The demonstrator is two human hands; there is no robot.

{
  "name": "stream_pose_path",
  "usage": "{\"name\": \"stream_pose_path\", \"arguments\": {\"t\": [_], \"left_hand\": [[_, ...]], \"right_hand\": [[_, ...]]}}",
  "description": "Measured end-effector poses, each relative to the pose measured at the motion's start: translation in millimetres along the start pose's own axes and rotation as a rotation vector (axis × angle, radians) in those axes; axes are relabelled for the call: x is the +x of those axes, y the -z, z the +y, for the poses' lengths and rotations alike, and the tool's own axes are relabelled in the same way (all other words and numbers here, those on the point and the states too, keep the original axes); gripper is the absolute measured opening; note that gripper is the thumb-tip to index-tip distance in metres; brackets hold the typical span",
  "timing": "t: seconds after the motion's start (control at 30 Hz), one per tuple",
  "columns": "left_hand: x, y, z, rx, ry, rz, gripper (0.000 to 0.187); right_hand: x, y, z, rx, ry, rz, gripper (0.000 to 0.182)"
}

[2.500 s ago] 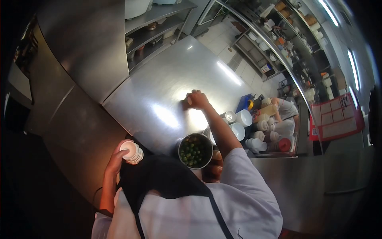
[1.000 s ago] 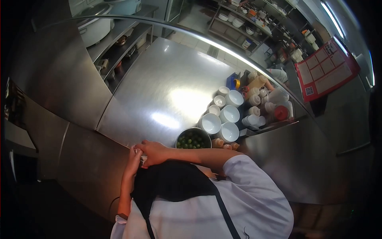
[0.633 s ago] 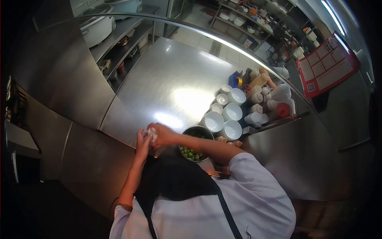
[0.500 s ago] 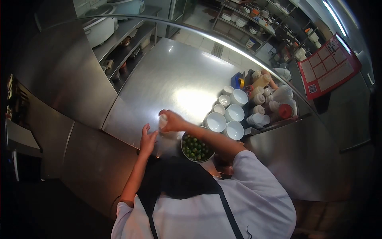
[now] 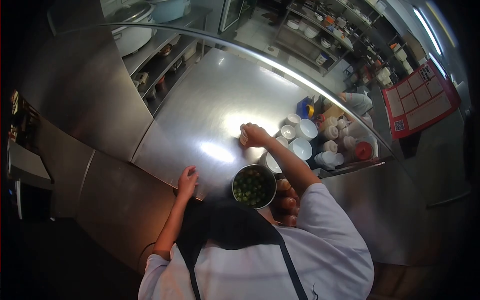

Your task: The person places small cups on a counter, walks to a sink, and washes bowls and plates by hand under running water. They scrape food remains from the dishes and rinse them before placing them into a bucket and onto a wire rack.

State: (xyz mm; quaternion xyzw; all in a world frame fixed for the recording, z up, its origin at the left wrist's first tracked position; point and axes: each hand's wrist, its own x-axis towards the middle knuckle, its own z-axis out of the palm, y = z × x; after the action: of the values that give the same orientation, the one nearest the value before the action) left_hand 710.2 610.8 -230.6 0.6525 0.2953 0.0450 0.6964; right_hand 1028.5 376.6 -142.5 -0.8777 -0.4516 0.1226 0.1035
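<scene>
My right hand (image 5: 257, 135) is closed round a small pale container (image 5: 243, 139) above the steel counter, left of the white bowls; its exact kind is hard to make out. Near the counter's front edge, my left hand (image 5: 187, 183) is held with loosely bent fingers and nothing in it. A round metal pot (image 5: 274, 187) stands close to my body, below my right forearm. Inside it lie many small green round pieces (image 5: 248, 190), perhaps limes or Brussels sprouts.
White bowls (image 5: 300, 148) stand in a cluster at the right of the counter (image 5: 185, 110). Squeeze bottles (image 5: 331, 132) and a red-lidded container (image 5: 363, 150) fill a tray beside them. Reddish-brown rounded items (image 5: 287, 203) lie right of the pot. A metal rail (image 5: 280, 52) crosses the far side.
My right hand has moved away from my left hand, to the right and farther from my body, with the pale container. My left hand has moved slightly; the pot's contents now look darker.
</scene>
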Motion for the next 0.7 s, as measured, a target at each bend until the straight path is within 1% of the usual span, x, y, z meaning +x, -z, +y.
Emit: {"name": "stream_pose_path", "arguments": {"t": [0.03,0.13,0.23,0.37,0.47,0.57,0.67,0.7], "left_hand": [[-3.3,5.0,-4.5,-0.027,0.016,0.012,0.040],[-14.0,17.6,-15.3,-0.080,0.052,0.045,0.036],[-24.8,27.1,-18.0,-0.094,0.064,0.078,0.032],[-34.9,35.4,-17.7,-0.121,0.082,0.118,0.029],[-40.4,38.0,-17.6,-0.144,0.088,0.128,0.028],[-43.5,39.4,-16.2,-0.138,0.101,0.139,0.027],[-46.1,41.0,-14.5,-0.137,0.112,0.140,0.027],[-46.0,41.8,-14.5,-0.140,0.114,0.139,0.027]], "right_hand": [[-1.5,8.3,1.1,-0.056,0.050,-0.062,0.070],[-8.9,29.0,-4.2,-0.188,0.070,-0.257,0.070],[-12.1,31.3,7.6,-0.284,0.041,-0.320,0.062],[-11.7,38.1,31.3,-0.248,-0.100,-0.525,0.064],[-23.2,31.7,56.4,-0.093,-0.078,-0.390,0.065],[-31.0,43.5,54.6,-0.078,-0.061,-0.248,0.067],[-32.9,52.7,43.9,-0.066,-0.175,-0.287,0.069],[-32.4,50.1,45.1,-0.082,-0.172,-0.265,0.067]]}}
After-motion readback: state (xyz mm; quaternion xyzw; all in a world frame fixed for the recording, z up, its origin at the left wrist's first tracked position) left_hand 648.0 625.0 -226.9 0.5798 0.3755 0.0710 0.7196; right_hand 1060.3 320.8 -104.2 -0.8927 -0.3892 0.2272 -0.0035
